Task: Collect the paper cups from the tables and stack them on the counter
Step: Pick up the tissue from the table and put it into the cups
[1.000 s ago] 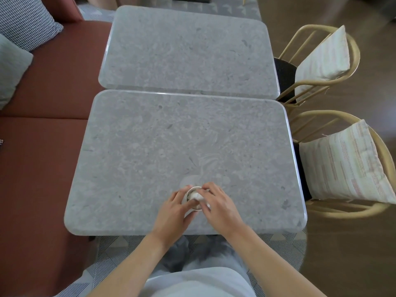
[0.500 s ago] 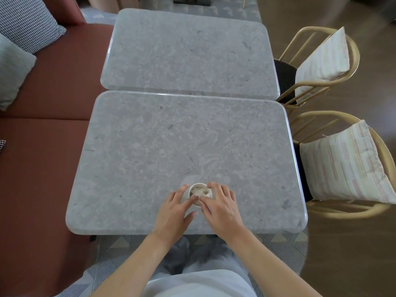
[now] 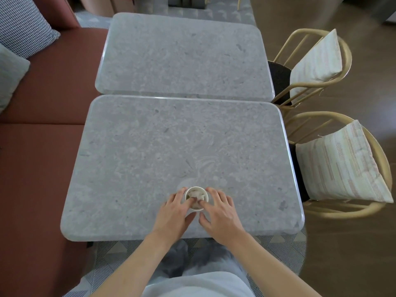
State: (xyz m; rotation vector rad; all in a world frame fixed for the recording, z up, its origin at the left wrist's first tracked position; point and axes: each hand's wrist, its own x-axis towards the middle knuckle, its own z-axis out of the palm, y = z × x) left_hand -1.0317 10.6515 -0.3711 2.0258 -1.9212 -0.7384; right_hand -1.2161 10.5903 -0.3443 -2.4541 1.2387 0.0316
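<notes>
both index fingers now dipped into cup mouth, crumpled wad pushed lower.
left hand and right hand cradling small white paper cup, fingers loosely curled; upright near front edge of grey stone table.

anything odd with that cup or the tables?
Yes: the paper cup on the near table holds crumpled scraps, possibly paper, so it may not nest cleanly. Left hand and right hand flank it, fingertips at its rim. No spill visible.

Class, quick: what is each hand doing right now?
Left hand: fingers curled round the paper cup, holding its left side.
Right hand: fingers curled round the same cup, holding its right side.
</notes>
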